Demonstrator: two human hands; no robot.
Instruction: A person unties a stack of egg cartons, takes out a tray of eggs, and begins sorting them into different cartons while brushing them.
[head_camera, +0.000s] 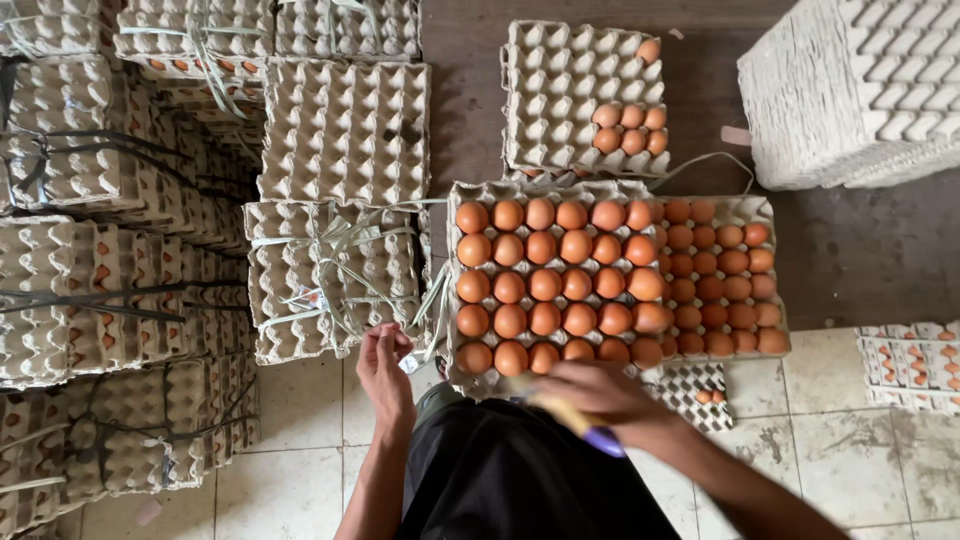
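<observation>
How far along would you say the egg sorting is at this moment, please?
Done: the grey pulp tray of brown eggs nearest the person looks full, and bundled tray stacks tied with strapping sit alongside. In hand: the right hand holds a blurred yellow and purple object at that tray's near edge; the left hand pinches something small. Left: the upper pulp tray holds only a few eggs.
</observation>
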